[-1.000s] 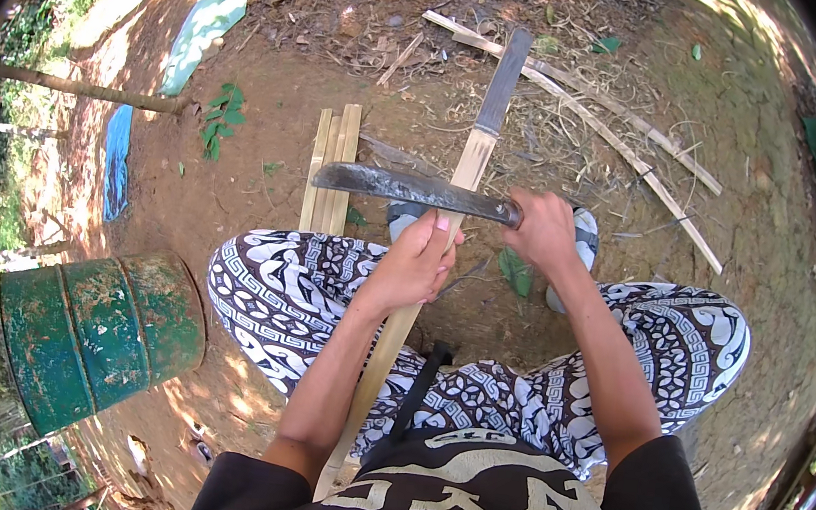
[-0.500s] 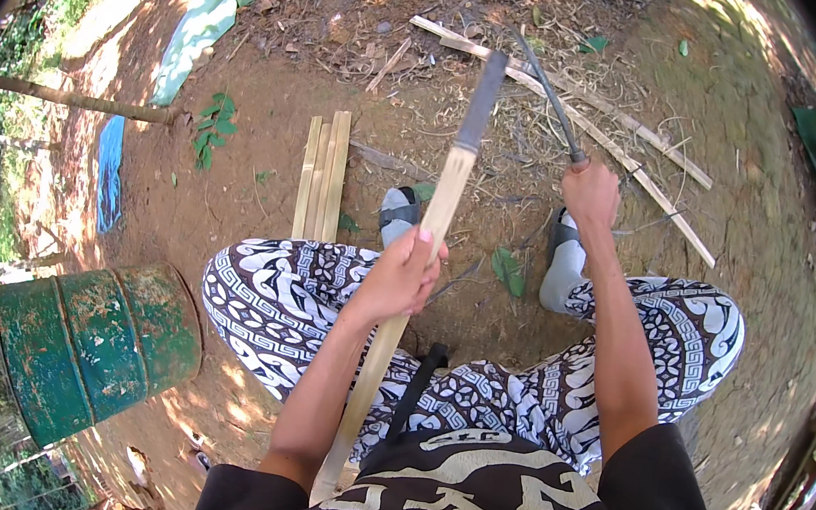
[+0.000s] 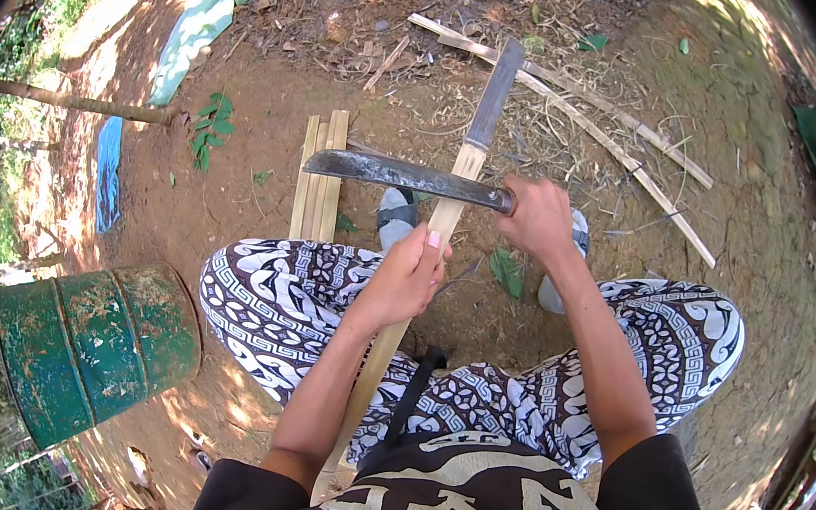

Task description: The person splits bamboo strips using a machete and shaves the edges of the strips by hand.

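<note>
My left hand (image 3: 403, 283) is closed round a long flat bamboo strip (image 3: 469, 163), which slants from beside my body out past my feet. Its far end is dark grey, and the stretch nearer my hand is pale. In my right hand (image 3: 537, 217) is the handle of a machete (image 3: 377, 169), mostly hidden by the fingers. The dark, worn blade crosses over the pale part of the strip just beyond my left hand, with its tip pointing left. Whether the edge touches the strip I cannot tell.
Several cut bamboo strips (image 3: 304, 183) lie side by side left of my feet. Longer split pieces (image 3: 630, 162) lie on the ground ahead right, among shavings. A green metal drum (image 3: 101, 346) stands at the left, near a blue bundle (image 3: 109, 176) and a thin pole (image 3: 69, 96).
My right hand has swung the machete leftward and nearer, from beside the strip to across it. The strip's far end has shifted slightly right; my left hand keeps its hold.
</note>
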A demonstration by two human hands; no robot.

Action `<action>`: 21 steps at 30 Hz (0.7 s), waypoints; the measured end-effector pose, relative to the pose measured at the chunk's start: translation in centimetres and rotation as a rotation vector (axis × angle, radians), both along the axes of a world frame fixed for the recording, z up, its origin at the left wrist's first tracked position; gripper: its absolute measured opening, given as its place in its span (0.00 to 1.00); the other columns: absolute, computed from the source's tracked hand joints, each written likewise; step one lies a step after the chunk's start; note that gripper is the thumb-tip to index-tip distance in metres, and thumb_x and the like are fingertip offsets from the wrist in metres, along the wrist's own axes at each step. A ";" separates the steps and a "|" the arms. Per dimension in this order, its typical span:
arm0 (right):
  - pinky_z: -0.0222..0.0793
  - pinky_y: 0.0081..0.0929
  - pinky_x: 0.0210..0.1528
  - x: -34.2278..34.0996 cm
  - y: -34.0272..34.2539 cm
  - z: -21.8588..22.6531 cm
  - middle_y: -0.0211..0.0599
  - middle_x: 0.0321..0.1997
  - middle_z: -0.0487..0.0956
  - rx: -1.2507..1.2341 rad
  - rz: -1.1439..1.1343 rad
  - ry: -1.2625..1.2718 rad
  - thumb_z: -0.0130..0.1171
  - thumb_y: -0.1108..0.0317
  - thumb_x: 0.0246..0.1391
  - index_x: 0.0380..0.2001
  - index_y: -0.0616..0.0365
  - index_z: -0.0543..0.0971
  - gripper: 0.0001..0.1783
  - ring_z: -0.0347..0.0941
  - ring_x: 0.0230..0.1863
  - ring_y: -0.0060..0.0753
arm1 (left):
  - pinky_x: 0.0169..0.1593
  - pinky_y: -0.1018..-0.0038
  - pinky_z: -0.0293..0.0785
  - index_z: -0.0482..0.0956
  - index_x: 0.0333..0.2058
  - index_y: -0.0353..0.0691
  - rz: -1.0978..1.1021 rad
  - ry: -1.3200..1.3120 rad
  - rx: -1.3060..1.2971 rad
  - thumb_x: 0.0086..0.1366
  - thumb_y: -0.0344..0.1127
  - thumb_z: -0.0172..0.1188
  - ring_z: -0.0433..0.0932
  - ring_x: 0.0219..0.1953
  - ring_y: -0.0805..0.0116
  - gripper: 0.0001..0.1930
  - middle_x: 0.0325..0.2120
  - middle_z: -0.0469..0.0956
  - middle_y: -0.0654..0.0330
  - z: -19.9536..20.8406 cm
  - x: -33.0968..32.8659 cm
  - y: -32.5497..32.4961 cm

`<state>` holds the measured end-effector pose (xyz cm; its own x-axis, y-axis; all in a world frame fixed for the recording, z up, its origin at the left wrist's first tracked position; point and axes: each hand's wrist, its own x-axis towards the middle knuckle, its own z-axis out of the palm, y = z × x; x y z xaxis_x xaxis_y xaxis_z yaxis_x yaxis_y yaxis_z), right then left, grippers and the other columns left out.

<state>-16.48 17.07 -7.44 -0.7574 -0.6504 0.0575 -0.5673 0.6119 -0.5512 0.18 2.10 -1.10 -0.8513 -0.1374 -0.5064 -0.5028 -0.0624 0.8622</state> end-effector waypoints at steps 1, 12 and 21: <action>0.74 0.50 0.33 -0.2 0.2 -0.6 0.49 0.20 0.78 -0.023 -0.001 0.010 0.62 0.66 0.38 0.24 0.56 0.78 0.08 0.78 0.26 0.57 | 0.13 0.81 0.55 0.65 0.39 0.38 -0.012 0.005 -0.021 0.79 0.49 0.35 0.55 0.10 0.83 0.19 0.16 0.58 0.71 -0.2 0.1 0.0; 0.74 0.49 0.31 -1.8 0.0 -1.9 0.48 0.18 0.78 0.118 -0.051 0.038 0.62 0.67 0.39 0.24 0.57 0.78 0.07 0.78 0.25 0.56 | 0.13 0.80 0.56 0.66 0.40 0.38 0.057 -0.062 0.023 0.78 0.52 0.35 0.54 0.10 0.82 0.21 0.16 0.58 0.70 -1.5 0.2 -0.2; 0.75 0.50 0.35 -4.0 1.5 -2.5 0.53 0.23 0.80 0.117 -0.356 -0.053 0.57 0.65 0.48 0.27 0.59 0.81 0.09 0.79 0.27 0.56 | 0.13 0.80 0.56 0.66 0.40 0.39 0.019 -0.033 -0.038 0.78 0.50 0.34 0.55 0.10 0.82 0.20 0.16 0.58 0.71 -1.7 1.6 -0.4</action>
